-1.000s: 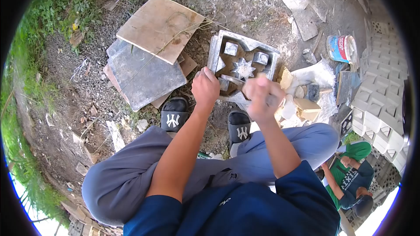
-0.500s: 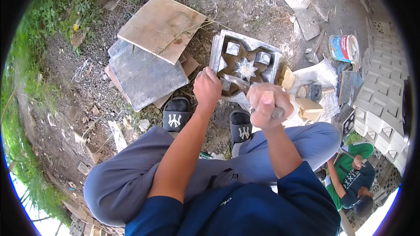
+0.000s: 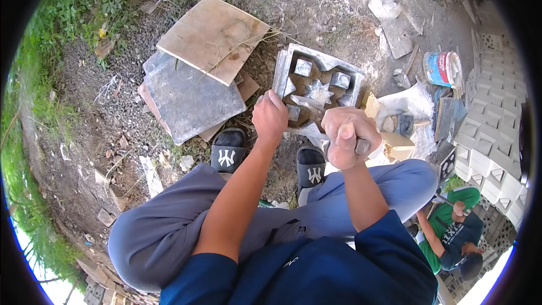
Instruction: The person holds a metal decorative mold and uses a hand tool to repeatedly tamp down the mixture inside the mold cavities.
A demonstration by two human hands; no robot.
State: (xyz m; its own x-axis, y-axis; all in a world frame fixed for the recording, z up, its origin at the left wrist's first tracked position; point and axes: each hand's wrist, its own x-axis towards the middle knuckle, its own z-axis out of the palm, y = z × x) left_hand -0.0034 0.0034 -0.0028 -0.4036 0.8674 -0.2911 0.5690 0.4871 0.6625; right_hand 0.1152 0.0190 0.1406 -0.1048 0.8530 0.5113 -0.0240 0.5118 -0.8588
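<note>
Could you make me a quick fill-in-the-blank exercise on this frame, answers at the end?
1. The tool is in the ____ hand.
2. The raised centre of the mould is shaped like a ____.
3. Both sandals bear the letters ____.

Missing words: right; star; NY.

stacked boards (image 3: 203, 87) lie left of the mould (image 3: 282, 68), a bucket (image 3: 440, 69) right.

Rough earth (image 3: 344, 20) (gravelly toward the left) under a grey mold (image 3: 339, 65), stacked boards (image 3: 195, 104) and white sheeting (image 3: 407, 99).
</note>
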